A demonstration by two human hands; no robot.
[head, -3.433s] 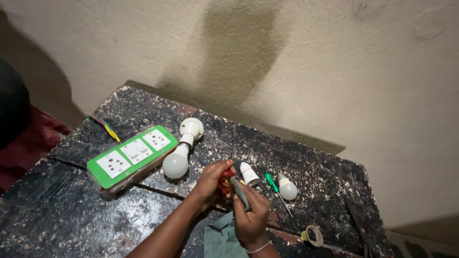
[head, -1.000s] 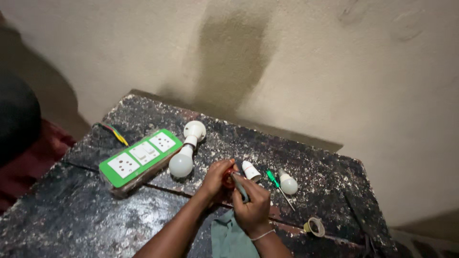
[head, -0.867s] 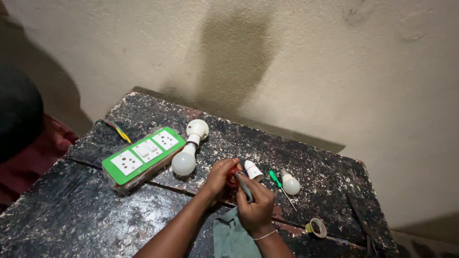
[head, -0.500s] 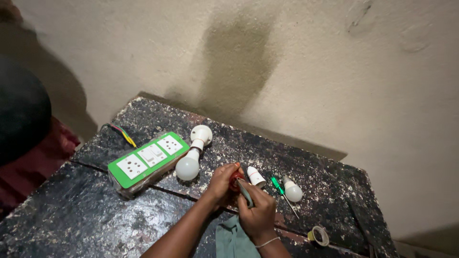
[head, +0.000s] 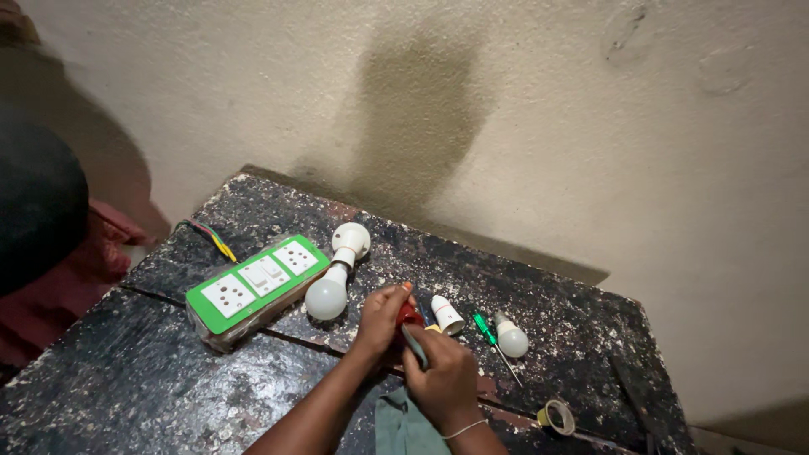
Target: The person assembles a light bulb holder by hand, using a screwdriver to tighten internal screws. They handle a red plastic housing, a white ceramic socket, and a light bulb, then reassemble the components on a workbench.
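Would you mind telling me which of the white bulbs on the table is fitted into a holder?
The large bulb beside the green socket board: its neck sits in a round white holder. The small bulb by the green screwdriver lies loose.

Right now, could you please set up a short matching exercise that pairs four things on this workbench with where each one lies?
Things:
1. green socket board
2. large white bulb in its holder
3. green-handled screwdriver
4. roll of tape

Places:
A. near the front right edge of the bench
B. beside the small white bulb, right of the hands
C. far left, with coloured wires trailing behind it
D. between the socket board and the left hand

Pairs: 1-C, 2-D, 3-B, 4-A
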